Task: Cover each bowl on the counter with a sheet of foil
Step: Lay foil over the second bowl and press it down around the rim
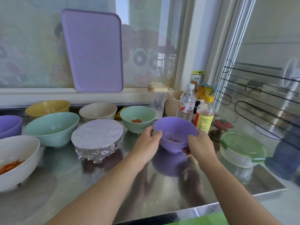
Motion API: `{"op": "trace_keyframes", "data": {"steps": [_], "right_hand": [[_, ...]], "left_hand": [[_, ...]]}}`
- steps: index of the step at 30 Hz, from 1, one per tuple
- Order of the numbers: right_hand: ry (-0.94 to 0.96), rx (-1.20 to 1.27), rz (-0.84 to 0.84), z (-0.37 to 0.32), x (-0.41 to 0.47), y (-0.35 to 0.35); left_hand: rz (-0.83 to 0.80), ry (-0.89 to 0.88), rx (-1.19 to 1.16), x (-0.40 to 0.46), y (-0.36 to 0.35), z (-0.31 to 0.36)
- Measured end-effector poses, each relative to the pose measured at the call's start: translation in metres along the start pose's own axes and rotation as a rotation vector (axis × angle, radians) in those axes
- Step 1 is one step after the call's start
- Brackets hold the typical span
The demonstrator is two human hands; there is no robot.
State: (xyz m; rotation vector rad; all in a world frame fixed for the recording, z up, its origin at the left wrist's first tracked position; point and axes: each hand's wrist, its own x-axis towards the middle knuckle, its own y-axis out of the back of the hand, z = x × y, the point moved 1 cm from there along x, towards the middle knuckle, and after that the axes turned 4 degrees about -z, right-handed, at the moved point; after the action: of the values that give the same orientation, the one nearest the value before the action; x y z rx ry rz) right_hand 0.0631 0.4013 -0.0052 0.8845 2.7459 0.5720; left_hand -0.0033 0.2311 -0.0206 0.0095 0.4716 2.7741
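Now both hands grip purple bowl (176, 133): left hand (148, 142) curled over near-left rim, right hand (200, 146) round right side, fingers under base. Bowl tilted, seemingly lifted off steel table (113, 184). Foil-covered bowl (97, 137) just left; green bowl (138, 118) close behind. Lidded glass container (242, 148) right, near table edge. Bare table in front of hands.
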Motion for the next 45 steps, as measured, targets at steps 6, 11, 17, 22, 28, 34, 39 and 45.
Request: {"op": "trace_keyframes", "data": {"steps": [6,11,17,22,28,34,39,45], "right_hand": [[0.071,0.0,-0.143,-0.001,-0.028,-0.003],[0.11,-0.064,-0.374,-0.004,-0.07,-0.018],[0.113,-0.107,-0.618,-0.021,-0.096,-0.03],[0.167,-0.216,-0.582,-0.037,-0.074,-0.041],[0.251,-0.208,-0.56,-0.083,-0.032,-0.093],[0.241,-0.271,-0.672,-0.091,0.006,-0.153],[0.178,-0.182,-0.699,-0.096,0.0,-0.156],[0.223,-0.087,-0.647,-0.106,-0.009,-0.152]], "left_hand": [[0.189,-0.069,0.04,-0.028,0.015,-0.017],[0.299,-0.016,0.126,-0.084,0.057,-0.041],[0.286,0.062,0.06,-0.119,0.101,-0.055],[0.356,0.144,-0.132,-0.119,0.135,-0.065],[0.543,0.142,-0.073,-0.089,0.173,-0.067],[0.528,0.136,-0.052,-0.059,0.18,-0.061],[0.523,0.136,-0.065,-0.048,0.183,-0.066],[0.542,0.098,-0.024,-0.057,0.182,-0.051]]}}
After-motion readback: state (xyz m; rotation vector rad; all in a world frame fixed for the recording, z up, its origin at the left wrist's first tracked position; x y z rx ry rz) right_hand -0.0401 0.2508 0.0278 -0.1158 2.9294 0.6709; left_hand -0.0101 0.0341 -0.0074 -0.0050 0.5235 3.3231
